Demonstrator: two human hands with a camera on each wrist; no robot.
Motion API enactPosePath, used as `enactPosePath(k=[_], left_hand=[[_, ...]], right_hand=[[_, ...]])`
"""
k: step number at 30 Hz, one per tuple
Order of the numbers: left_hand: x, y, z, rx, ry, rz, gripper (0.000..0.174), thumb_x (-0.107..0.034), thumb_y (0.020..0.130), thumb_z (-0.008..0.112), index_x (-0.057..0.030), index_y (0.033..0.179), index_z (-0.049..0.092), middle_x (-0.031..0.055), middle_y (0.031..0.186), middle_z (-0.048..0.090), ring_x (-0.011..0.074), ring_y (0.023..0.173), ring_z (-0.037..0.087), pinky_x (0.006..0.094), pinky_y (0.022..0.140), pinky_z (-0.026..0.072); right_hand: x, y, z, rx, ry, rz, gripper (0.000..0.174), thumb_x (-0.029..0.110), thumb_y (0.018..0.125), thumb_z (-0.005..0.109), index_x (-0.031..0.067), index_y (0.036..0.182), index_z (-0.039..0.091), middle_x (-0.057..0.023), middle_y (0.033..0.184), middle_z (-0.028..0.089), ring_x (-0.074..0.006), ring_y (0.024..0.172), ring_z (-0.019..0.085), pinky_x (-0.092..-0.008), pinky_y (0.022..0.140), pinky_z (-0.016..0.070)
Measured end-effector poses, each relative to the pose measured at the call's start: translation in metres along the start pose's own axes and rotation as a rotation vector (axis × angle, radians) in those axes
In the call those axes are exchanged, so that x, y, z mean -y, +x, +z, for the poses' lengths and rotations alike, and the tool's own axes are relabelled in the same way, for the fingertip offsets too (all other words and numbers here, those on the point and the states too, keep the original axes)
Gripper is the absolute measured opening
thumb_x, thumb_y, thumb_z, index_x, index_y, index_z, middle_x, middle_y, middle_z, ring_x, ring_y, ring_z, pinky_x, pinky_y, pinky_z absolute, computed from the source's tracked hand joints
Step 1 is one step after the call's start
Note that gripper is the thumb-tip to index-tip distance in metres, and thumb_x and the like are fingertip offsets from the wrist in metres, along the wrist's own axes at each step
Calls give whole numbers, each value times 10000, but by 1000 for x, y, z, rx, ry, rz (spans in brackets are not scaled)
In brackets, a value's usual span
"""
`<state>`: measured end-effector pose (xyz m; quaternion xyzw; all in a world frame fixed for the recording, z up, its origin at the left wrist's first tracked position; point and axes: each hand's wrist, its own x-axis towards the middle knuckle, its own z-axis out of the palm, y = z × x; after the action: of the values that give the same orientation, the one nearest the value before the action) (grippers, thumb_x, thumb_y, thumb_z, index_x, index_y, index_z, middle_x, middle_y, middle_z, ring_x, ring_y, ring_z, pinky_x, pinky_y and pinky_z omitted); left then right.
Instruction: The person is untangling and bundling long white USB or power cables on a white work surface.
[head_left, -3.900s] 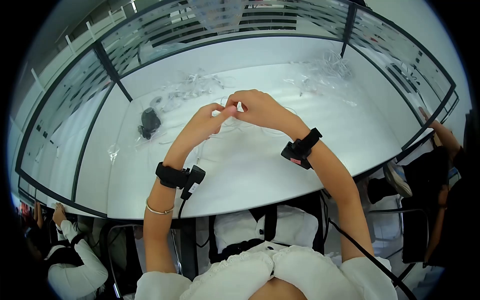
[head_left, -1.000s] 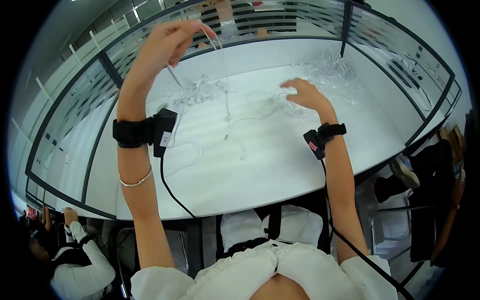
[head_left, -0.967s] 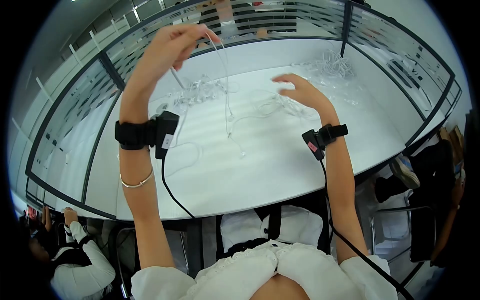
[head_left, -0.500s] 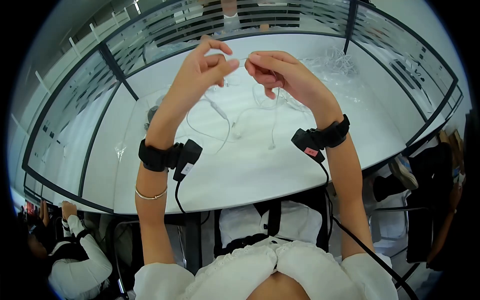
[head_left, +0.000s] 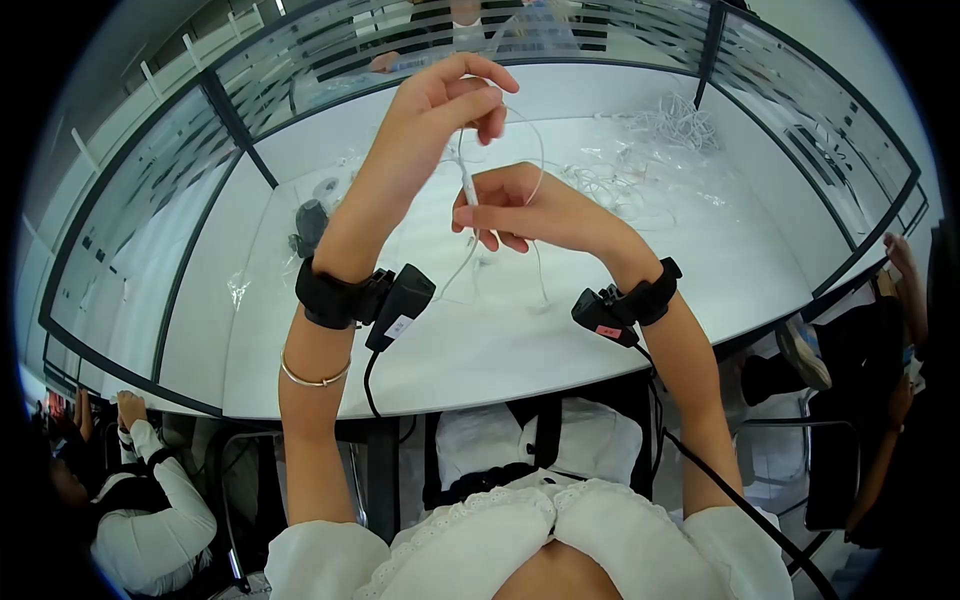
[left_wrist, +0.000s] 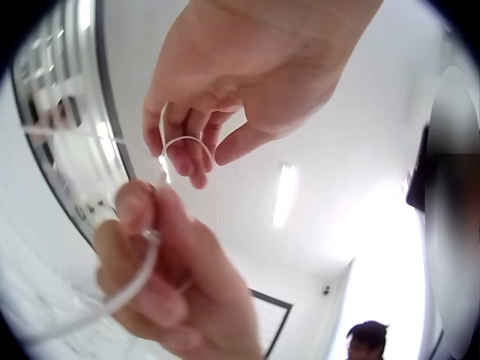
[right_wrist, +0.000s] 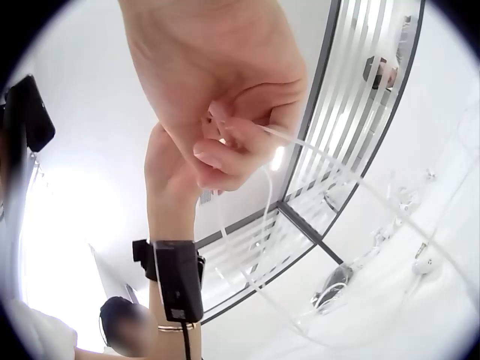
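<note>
White wired earphones hang between my hands above the table, their thin cord (head_left: 541, 165) looping from one hand to the other. My left hand (head_left: 445, 110) is the higher one and pinches a small loop of cord (left_wrist: 187, 138) between thumb and fingers. Below it, my right hand (head_left: 525, 210) grips the cord around a slim thicker white piece (head_left: 468, 188), thumb against fingers. In the right wrist view, curled fingers (right_wrist: 229, 150) pinch the cord, and a white earbud (right_wrist: 424, 265) shows lower right. More cord hangs below the right hand toward the table.
On the white table (head_left: 400, 385), a tangle of white cables (head_left: 680, 125) lies back right with clear plastic bags. A dark grey object (head_left: 311, 220) sits at left. Low partitions with striped glass (head_left: 350, 70) surround the table; other people are beyond and beside it.
The left hand, earlier raised far left with hanging cord, comes inward, dips, then rises. The right hand, open a second ago, takes hold of the cord and moves lower and left.
</note>
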<state>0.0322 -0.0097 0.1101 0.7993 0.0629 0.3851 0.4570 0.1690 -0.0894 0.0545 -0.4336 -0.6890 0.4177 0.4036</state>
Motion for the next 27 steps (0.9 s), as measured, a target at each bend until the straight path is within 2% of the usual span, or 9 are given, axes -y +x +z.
enactPosePath(k=[2,5,6,9,13,14,18,23,27], left_hand=[[9,-4,1,-117,251,129,171,-151,860,554,-31,980,572,44,791,580,190,775,554,329,813,412],[0,-30,4,-437,861,420,174,-99,839,577,-18,990,546,80,887,568,219,799,568,355,833,411],[-1,-39,8,-469,910,408,187,-82,836,594,-18,993,517,105,956,546,231,805,579,348,801,432],[-4,-62,23,-240,613,9,211,-113,848,601,-9,996,492,105,993,531,222,786,584,340,748,454],[11,-66,20,-161,373,-220,352,-117,868,593,-32,1151,401,79,1049,485,143,691,603,255,618,449],[17,-65,18,-162,366,-212,430,-105,861,595,-40,1204,344,85,1074,467,139,634,603,247,567,445],[26,-65,16,-157,166,-279,423,-145,864,594,-22,1188,351,114,1080,499,164,723,608,286,632,475],[52,-68,18,-59,258,-97,464,-166,876,583,-24,1239,331,149,1099,549,175,921,602,306,736,473],[56,-63,28,-137,-176,-278,435,-64,858,484,-32,1267,339,135,1031,613,165,817,638,261,721,458]], right_hand=[[3,-1,-4,-48,50,-6,289,337,865,608,49,864,630,-7,600,560,-40,451,422,-188,438,288],[1,-3,-9,-132,129,-36,280,330,871,592,54,859,634,-15,640,588,-36,466,436,-182,444,291],[0,-3,-9,-148,161,-34,262,304,868,589,47,875,638,-22,659,599,-40,483,448,-185,459,307],[-7,-1,-13,-152,198,-80,244,274,878,580,39,900,644,-21,708,615,-47,529,495,-189,482,344],[-16,6,-10,-122,117,-97,287,289,918,532,50,1007,664,7,670,606,-42,528,533,-170,477,357],[-14,5,-12,-105,87,-114,293,256,921,523,38,1063,658,0,711,619,-58,550,550,-180,507,408],[-16,5,-13,-130,109,-175,292,221,907,539,20,1089,646,-18,761,622,-92,621,581,-222,582,490],[-14,0,-13,-121,73,-88,258,231,890,580,35,1036,664,-53,816,629,-98,660,564,-240,594,477],[-26,4,-14,-206,-56,-157,245,223,876,595,43,1028,663,-26,879,614,-83,628,519,-235,555,421]])
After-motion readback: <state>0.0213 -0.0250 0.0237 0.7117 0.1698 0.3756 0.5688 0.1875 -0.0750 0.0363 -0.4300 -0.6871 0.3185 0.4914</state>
